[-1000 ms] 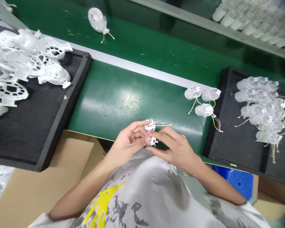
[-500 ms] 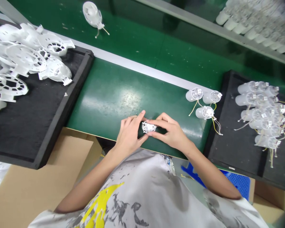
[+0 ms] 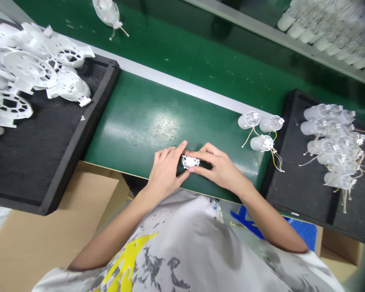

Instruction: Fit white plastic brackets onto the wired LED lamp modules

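Note:
A small round white plastic part [image 3: 190,162] with slotted openings sits between my hands, just above the green bench top [image 3: 140,113]. My left hand [image 3: 166,169] grips its left side with the fingertips, and my right hand [image 3: 215,167] pinches its right side. Its underside is hidden. To the right stand three white cylinders with yellow wires [image 3: 257,129], their round ends showing, close to the black foam tray.
A black foam tray [image 3: 33,162] at left carries a pile of white slotted plastic housings [image 3: 27,69]. Another black tray [image 3: 295,190] at right holds several wired cylinders [image 3: 331,142]. Beyond the bench are a white fan unit [image 3: 106,12] and a shelf of cylinders [image 3: 319,32].
The two white pieces that were separate in my fingers a second ago now appear as one part. My hands have lowered it toward the bench, and the view has shifted slightly.

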{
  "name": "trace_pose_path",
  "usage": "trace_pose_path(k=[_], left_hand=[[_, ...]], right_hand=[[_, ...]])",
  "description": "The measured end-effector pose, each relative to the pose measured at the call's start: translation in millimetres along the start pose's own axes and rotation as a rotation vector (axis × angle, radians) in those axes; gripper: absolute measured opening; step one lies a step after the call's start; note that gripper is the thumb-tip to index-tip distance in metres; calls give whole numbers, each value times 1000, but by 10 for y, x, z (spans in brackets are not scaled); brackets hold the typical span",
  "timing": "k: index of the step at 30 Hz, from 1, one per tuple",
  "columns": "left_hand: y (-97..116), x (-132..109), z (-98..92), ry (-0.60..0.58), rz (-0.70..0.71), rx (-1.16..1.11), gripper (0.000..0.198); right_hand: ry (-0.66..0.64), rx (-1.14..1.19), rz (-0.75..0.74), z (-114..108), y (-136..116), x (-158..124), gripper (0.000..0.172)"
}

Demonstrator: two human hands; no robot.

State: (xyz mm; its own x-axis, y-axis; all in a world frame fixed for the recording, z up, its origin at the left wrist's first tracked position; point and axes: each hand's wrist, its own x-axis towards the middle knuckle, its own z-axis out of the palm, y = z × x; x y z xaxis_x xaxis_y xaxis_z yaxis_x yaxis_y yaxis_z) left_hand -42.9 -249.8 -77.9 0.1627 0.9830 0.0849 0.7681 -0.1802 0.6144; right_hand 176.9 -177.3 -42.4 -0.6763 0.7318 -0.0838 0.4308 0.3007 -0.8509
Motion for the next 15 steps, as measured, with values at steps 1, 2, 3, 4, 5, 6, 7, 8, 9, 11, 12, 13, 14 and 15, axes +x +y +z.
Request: trace_pose_path(k=[1, 2, 3, 4, 5, 6, 7, 8, 9, 11, 12, 13, 14, 15], left_hand=[[2, -1, 0, -1, 2, 2, 85], [4, -1, 1, -3, 6, 2, 86], [6, 0, 3, -4, 8, 4, 86], [7, 0, 4, -3, 10, 5, 87], [7, 1, 5, -1, 12, 7, 88], [6, 1, 6, -1, 13, 7, 89], [5, 1, 6, -4, 14, 6, 89], [4, 1, 5, -6, 14, 7, 90], [4, 1, 2, -8, 15, 9, 90], [11, 3, -9, -7, 26, 21, 89], [17, 5, -16, 0, 37, 32, 87], [25, 7, -23, 8, 54, 44, 85], [34, 11, -30, 14, 80, 57, 82], [43, 16, -37, 15, 114, 67, 78]], right_hand=[[3, -4, 10, 9, -1, -9, 47], [3, -9, 23, 14, -2, -15, 46], [-1, -13, 34, 14, -3, -20, 46], [-9, -14, 41, 8, -6, -20, 45], [-18, -19, 46, -4, -10, -18, 45], [-28, -37, 49, -22, -17, -14, 45], [-40, -73, 50, -44, -25, -10, 45], [-59, -122, 48, -69, -34, -8, 46], [-82, -170, 42, -94, -43, -11, 49], [-105, -201, 42, -136, -53, -34, 60], [-88, -177, 50, -148, -50, -53, 63], [-51, -139, 59, -153, -41, -76, 62], [0, -99, 64, -149, -27, -99, 55], [55, -69, 63, -138, -9, -121, 44]])
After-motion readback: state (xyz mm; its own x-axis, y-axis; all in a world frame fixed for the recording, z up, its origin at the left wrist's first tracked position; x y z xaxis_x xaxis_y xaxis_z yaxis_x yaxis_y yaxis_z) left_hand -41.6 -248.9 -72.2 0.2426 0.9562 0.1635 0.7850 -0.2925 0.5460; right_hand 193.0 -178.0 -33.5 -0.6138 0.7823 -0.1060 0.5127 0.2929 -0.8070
